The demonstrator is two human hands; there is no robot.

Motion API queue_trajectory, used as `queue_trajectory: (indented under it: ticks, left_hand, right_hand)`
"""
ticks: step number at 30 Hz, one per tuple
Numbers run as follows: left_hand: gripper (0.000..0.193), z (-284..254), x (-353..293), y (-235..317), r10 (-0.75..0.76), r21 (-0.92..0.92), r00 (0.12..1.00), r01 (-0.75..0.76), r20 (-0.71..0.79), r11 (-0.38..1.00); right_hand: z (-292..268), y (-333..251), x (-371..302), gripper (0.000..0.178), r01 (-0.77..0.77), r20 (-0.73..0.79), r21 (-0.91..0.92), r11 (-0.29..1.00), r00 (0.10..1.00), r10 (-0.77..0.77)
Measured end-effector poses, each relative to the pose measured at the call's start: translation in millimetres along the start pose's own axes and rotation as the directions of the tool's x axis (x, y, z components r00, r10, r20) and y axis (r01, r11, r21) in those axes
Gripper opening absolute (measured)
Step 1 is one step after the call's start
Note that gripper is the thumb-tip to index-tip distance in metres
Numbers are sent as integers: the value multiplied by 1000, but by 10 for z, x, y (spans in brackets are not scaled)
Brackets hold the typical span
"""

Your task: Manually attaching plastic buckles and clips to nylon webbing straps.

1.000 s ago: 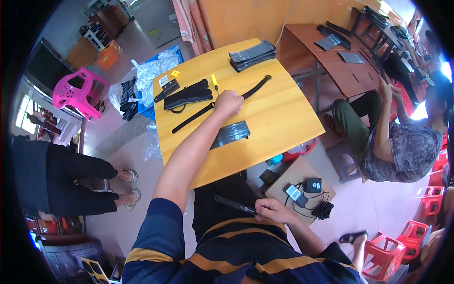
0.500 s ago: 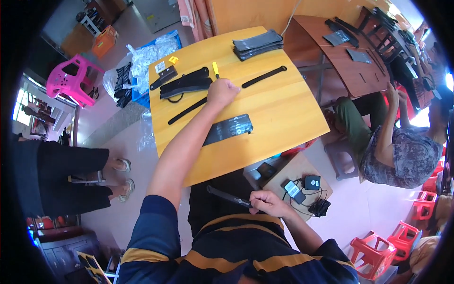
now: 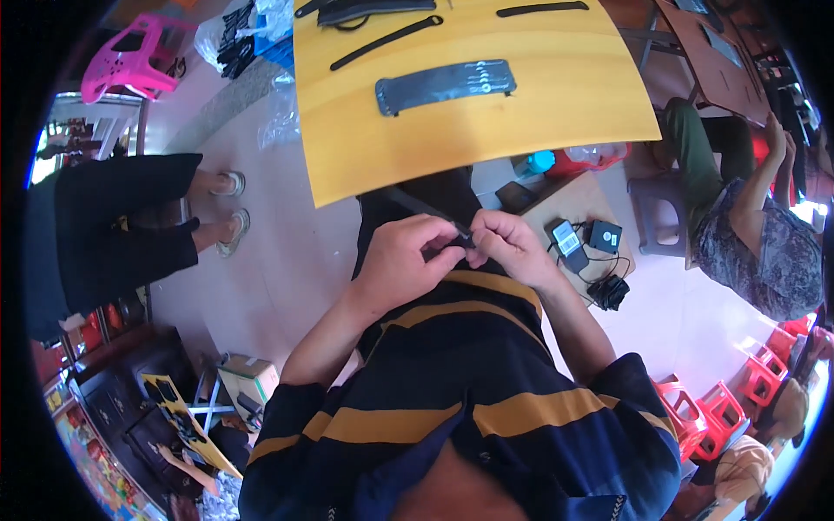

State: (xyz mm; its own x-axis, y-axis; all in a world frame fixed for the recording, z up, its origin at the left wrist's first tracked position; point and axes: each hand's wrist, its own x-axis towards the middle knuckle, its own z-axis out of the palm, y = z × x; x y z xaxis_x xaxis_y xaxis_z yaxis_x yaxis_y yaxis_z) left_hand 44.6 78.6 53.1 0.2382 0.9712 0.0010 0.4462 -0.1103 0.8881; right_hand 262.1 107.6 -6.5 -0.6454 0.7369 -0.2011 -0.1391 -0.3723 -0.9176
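Note:
Close in front of my waist, my left hand point(image 3: 410, 265) and my right hand point(image 3: 511, 246) meet at the fingertips. Both pinch a dark strap point(image 3: 419, 202), which runs out over my lap and is partly blurred. Fingers hide the end between them. On the yellow table point(image 3: 556, 104) ahead lies a flat dark printed piece point(image 3: 447, 85) with rounded ends. Beyond it rests a black strap with a looped end point(image 3: 387, 43). Another black strap point(image 3: 543, 9) is farther right, and a bundle of black straps point(image 3: 382, 7) shows at the far edge.
Right of my lap, a small stand point(image 3: 599, 195) bears black boxes and a coiled cable point(image 3: 608, 293). A seated person point(image 3: 756, 243) is at the right by a brown table point(image 3: 712, 69). Someone stands at the left point(image 3: 122, 234). A pink stool point(image 3: 130, 65) is at far left.
My left hand has left the table and come back to my waist, joining my right hand at the strap. The view has tipped downward, so the table sits higher.

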Motion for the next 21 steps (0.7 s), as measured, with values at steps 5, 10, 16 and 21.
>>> queue_trajectory:
  ticks: [5, 10, 16, 21]
  left_hand:
    - [15, 180, -241, -86, -38, -32, 997, 36, -68, 999]
    - [12, 155, -378, -133, -113, -177, 994, 111, 0, 978]
    - [9, 107, -433, -177, -180, -250, 982, 189, 58, 950]
    - [8, 111, -449, -246, -190, -264, 975, 214, 113, 940]
  right_hand:
    - [205, 14, -103, 21, 52, -18, -250, 967, 998, -58]
    - [300, -48, -157, 24, 118, 55, -387, 914, 993, -105]
    - [351, -41, -166, 25, 190, 81, -545, 817, 981, -174]
    - [351, -53, -184, 23, 246, 144, -611, 753, 969, -201]
